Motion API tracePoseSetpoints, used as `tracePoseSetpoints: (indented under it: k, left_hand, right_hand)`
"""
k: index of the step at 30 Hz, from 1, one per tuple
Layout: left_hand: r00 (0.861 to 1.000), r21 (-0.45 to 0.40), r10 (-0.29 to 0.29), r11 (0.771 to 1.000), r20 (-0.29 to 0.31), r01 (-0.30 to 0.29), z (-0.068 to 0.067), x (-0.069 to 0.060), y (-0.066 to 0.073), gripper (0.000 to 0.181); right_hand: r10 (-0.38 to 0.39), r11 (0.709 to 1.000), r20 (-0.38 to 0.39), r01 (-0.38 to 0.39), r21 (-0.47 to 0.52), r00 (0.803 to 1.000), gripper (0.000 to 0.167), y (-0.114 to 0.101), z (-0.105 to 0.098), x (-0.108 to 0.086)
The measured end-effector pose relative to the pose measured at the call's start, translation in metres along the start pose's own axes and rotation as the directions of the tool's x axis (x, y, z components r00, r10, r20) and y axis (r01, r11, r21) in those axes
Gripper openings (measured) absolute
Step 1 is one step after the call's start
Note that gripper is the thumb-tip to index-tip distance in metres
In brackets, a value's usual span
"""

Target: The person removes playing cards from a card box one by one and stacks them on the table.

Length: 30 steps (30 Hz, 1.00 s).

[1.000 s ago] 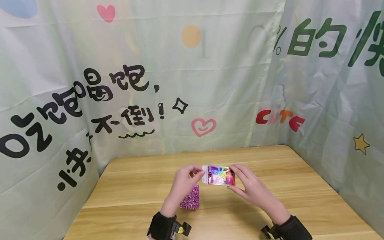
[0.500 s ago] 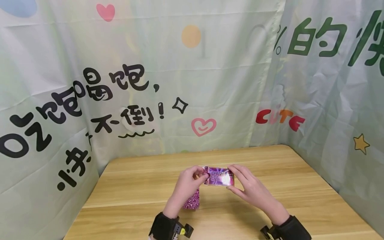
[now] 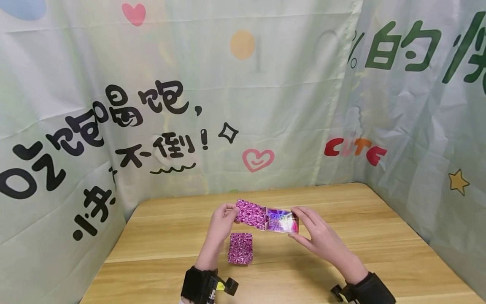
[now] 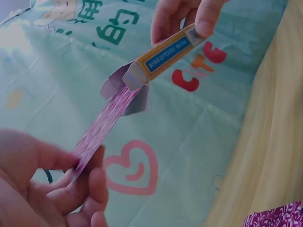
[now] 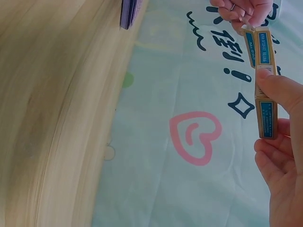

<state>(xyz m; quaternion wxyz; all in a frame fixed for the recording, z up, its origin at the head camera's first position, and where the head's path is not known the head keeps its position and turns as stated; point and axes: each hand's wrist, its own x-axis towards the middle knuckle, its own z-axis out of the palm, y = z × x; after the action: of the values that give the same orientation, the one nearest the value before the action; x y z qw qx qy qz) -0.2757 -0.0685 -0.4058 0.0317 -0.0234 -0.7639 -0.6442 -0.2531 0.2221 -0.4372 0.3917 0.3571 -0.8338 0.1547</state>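
Above the table, my left hand (image 3: 222, 221) pinches the outer end of a stack of pink-patterned cards (image 3: 250, 214) between thumb and fingers. The cards' other end sits in the mouth of a shiny purple card box (image 3: 282, 221), which my right hand (image 3: 317, 232) grips by its far end. In the left wrist view the card stack (image 4: 106, 123) shows edge-on, coming out between the box's raised white flaps, and the box (image 4: 165, 56) has a yellow side with a blue label. Below the hands, a second stack of pink-patterned cards (image 3: 241, 249) lies on the table.
The light wooden table (image 3: 167, 240) is bordered by printed cloth (image 3: 212, 105) at its back and sides. A black strap with a small camera (image 3: 199, 285) is on the left wrist, another strap (image 3: 372, 291) on the right.
My left hand has moved left, drawing the pink-patterned cards partway out of the box. The right hand stays almost where it was. The stack on the table is now fully uncovered.
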Motion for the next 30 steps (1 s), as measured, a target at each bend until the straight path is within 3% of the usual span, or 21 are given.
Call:
tracePoseSetpoints:
  k: [5,11,16,20,24,27,30]
  left_hand:
    - [0.991,-0.028,-0.008,1.0,-0.136,0.004,-0.002,0.003,-0.002,0.02]
    - [0.981,0.104,0.005,0.994,-0.195,0.016,0.0,0.01,-0.016,0.017]
    - [0.986,0.228,0.027,0.973,-0.164,0.012,0.003,0.017,-0.033,0.019]
    - [0.997,0.374,0.042,0.927,-0.064,-0.015,0.005,0.019,-0.045,0.017]
    - [0.999,0.43,-0.002,0.903,0.034,-0.013,0.008,0.017,-0.056,0.012]
    - [0.999,0.476,-0.036,0.879,0.041,0.013,0.01,0.014,-0.063,0.008]
    - [0.999,0.546,-0.052,0.837,0.002,0.042,0.013,0.012,-0.069,0.011]
  right_hand:
    - [0.001,1.0,0.004,-0.001,-0.004,1.0,0.065,0.0,0.0,0.0]
    - [-0.006,1.0,-0.005,0.005,-0.011,1.0,0.065,0.0,0.001,0.0]
    - [0.012,1.0,0.008,-0.012,-0.014,1.0,0.066,0.0,0.0,0.0]
    - [0.01,1.0,0.005,-0.01,-0.014,1.0,0.067,0.0,0.0,0.0]
    - [0.014,1.0,0.008,-0.014,-0.008,1.0,0.066,-0.001,0.0,0.0]
    - [0.018,1.0,0.014,-0.018,-0.008,1.0,0.067,-0.001,-0.001,0.0]
    - [0.012,1.0,0.01,-0.012,-0.011,1.0,0.067,0.0,0.0,0.0]
